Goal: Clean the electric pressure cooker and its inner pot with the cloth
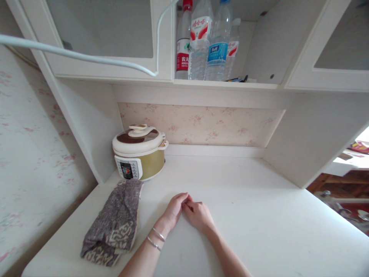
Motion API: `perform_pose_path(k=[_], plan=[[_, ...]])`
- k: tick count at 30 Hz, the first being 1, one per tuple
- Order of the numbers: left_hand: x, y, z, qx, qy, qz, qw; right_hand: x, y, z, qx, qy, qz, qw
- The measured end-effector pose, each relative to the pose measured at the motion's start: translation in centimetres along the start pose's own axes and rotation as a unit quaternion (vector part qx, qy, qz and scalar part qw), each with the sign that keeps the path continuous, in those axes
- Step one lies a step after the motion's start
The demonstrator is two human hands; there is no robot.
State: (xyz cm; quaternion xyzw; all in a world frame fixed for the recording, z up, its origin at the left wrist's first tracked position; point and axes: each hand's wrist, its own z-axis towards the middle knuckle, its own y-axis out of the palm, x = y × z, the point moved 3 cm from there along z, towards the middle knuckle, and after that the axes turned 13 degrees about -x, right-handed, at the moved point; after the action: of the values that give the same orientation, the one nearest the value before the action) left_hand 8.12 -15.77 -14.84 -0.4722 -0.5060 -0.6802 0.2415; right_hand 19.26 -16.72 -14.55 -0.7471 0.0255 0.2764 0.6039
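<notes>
My left hand (174, 209), with two silver bangles (156, 238) at its wrist, rests on the white countertop (253, 231). Its fingers are curled, and the tips meet those of my right hand (200, 216). My right hand is likewise closed, thumb against the fingers, and I see no object in either hand. To the left lies a folded grey-brown towel (118, 219) with a cream pattern, apart from my hands. Behind it stands an electric pressure cooker (150, 163), olive green with a white lid and a front control panel; its lid is on.
An overhead cabinet shelf (225, 84) holds several plastic water bottles (199, 42). A white cable (95, 58) hangs across the upper left in front of the cabinet door. White side panels (323, 130) flank the counter, and floral wallpaper (198, 123) covers the back.
</notes>
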Motion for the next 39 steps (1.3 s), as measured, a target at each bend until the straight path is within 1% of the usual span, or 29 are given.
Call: perform_pose_path(k=[17, 22, 28, 33, 39], plan=[[0.35, 0.23, -0.12, -0.003, -0.008, -0.001, 1.0, -0.02, -0.1, -0.02, 0.003, -0.008, -0.006, 1.0], [0.25, 0.17, -0.12, 0.004, -0.015, 0.004, 1.0, 0.1, 0.03, -0.04, 0.006, -0.008, -0.006, 1.0], [0.08, 0.06, -0.06, -0.003, -0.008, 0.001, 1.0, 0.2, 0.22, 0.02, 0.008, -0.017, -0.006, 1.0], [0.02, -0.04, -0.01, 0.01, -0.007, 0.002, 1.0, 0.2, 0.24, 0.08, 0.007, -0.012, -0.004, 1.0], [0.01, -0.03, -0.02, 0.004, -0.005, 0.005, 1.0, 0.27, 0.24, 0.19, 0.005, -0.011, -0.007, 1.0]])
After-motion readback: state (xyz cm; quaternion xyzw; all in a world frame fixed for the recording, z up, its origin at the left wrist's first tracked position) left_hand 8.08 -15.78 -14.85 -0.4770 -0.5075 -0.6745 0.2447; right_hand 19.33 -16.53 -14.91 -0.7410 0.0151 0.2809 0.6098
